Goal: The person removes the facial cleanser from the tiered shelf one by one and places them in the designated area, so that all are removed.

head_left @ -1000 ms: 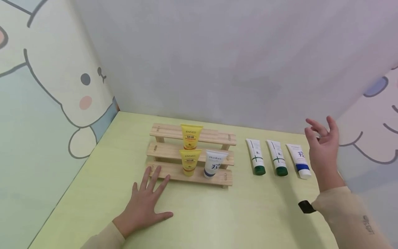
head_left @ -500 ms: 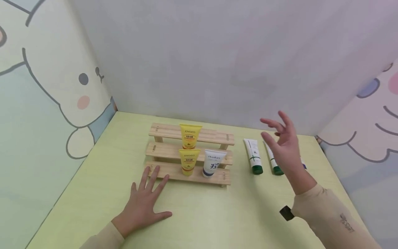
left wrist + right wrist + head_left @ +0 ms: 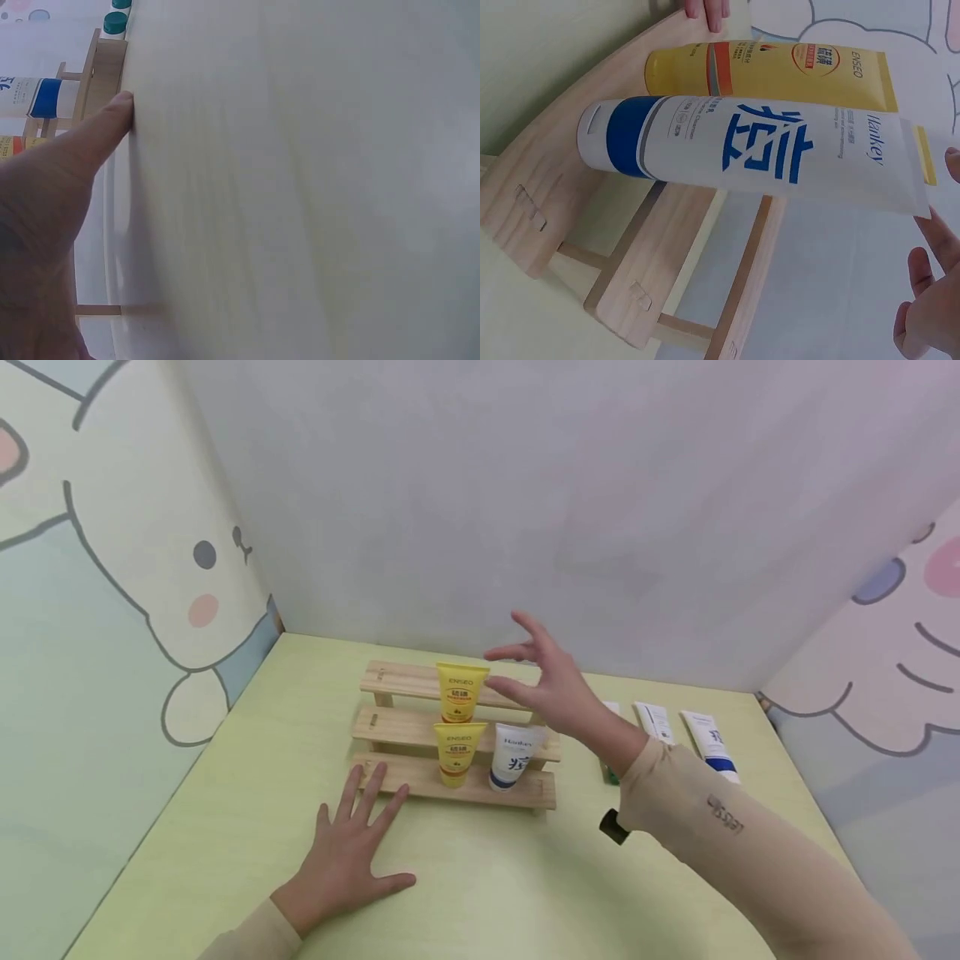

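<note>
A three-step wooden rack (image 3: pixel 405 718) stands on the table. On its middle step is an upright yellow tube (image 3: pixel 461 693); the front step bears another yellow tube (image 3: pixel 456 755) and a white Hankey tube (image 3: pixel 514 760) with a blue band. My right hand (image 3: pixel 555 693) hovers by the upper yellow tube, thumb tip right at its side edge, fingers apart and holding nothing. In the right wrist view the white tube (image 3: pixel 757 146) hides most of the tube behind. With fingers spread, my left hand (image 3: pixel 347 864) lies flat, fingertips at the rack's front left corner.
Right of the rack lie a white tube with a blue band (image 3: pixel 708 739) and two white tubes with green caps, one of them a white tube (image 3: pixel 654 720) partly behind my right sleeve (image 3: pixel 705 818). A pale wall (image 3: pixel 420 527) rises behind the table.
My right hand has swept left from above the lying tubes to the upper yellow tube, fingers still apart. The left hand and the tubes have stayed put.
</note>
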